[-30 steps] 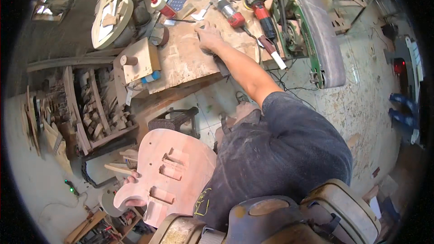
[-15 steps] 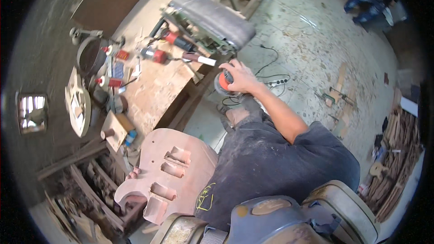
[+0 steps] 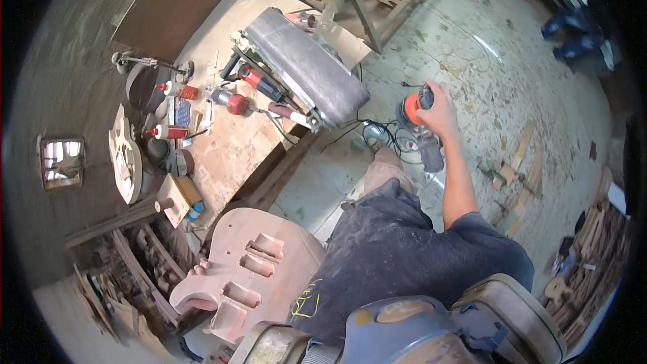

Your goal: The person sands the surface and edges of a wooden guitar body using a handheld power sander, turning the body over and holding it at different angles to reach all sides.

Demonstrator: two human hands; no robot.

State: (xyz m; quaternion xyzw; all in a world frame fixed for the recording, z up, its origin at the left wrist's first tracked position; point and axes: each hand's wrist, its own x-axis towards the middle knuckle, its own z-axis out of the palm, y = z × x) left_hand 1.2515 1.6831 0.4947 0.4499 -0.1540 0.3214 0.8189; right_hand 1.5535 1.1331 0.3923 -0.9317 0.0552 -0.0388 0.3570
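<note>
My right hand (image 3: pixel 441 113) is wrapped round an orange and black random orbital sander (image 3: pixel 412 109), held in the air to the right of the workbench. Beneath the sander hangs a dark dust bag (image 3: pixel 431 154). At my left side is a bare wooden guitar body (image 3: pixel 283 273) with several routed cavities in its face. Only the fingertips of my left hand (image 3: pixel 200 267) show, curled over the body's outer edge; its palm is hidden behind the wood.
The workbench (image 3: pixel 239 141) carries a belt sander (image 3: pixel 306 61), red power tools (image 3: pixel 237 104) and glue bottles (image 3: pixel 168 132). Cables and a wooden jig (image 3: pixel 509 168) lie on the floor. Wood offcuts (image 3: pixel 583 256) are piled at right, with a rack of wood (image 3: pixel 145 263) at lower left. Another person (image 3: pixel 573 30) is far right.
My right hand has carried the sander rightward, away from the bench edge. The guitar body stays in my left hand at my side. The whole view has shifted slightly.
</note>
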